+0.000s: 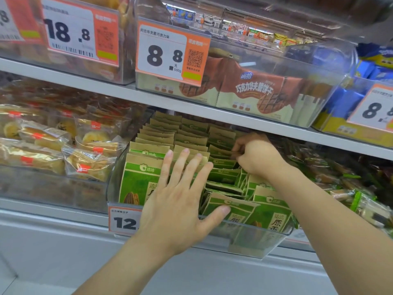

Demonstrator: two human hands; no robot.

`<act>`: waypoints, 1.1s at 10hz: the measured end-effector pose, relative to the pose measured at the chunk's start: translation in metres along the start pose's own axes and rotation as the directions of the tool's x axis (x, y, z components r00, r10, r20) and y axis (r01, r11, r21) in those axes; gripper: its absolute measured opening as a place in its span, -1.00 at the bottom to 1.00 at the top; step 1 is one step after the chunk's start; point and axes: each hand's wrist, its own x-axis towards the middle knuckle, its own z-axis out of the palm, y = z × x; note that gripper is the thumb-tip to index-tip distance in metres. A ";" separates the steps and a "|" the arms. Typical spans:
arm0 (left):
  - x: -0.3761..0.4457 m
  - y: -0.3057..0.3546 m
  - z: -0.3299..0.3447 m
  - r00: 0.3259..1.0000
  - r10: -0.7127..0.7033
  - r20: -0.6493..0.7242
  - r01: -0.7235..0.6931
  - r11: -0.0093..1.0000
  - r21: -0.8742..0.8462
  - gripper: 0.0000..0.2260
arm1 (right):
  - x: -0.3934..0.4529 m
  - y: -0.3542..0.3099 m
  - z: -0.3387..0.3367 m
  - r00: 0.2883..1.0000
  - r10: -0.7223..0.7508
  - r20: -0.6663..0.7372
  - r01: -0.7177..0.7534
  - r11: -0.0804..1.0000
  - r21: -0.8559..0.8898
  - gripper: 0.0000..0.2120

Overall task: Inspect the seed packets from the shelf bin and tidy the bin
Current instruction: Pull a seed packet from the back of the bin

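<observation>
Seed packets stand in rows in clear shelf bin, right rows tumbled. Our left hand, fingers flat and spread, presses near-left stack upright. Our right hand pinches packet top farther back. We judge: brace steadily, lift one packet at a time, reseat edges square.

I see matt kraft-paper seed packets in a clear, glossy plastic bin. Beside them, I note shiny cellophane-wrapped cakes.
</observation>
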 end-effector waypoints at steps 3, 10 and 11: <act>0.000 0.000 0.002 1.000 -0.003 0.001 0.003 1.000 0.005 -0.24 | -0.008 0.014 0.009 0.997 0.072 0.014 -0.073 0.945 0.318 -0.54; 0.000 0.001 0.002 1.000 -0.009 -0.001 0.009 1.000 0.006 -0.27 | 0.002 0.013 0.021 0.988 0.118 -0.096 -0.073 0.921 0.383 -0.51; 0.000 0.001 0.002 1.000 -0.010 -0.001 0.010 1.000 0.007 -0.27 | 0.004 0.012 0.021 0.987 0.129 -0.096 -0.082 0.917 0.390 -0.53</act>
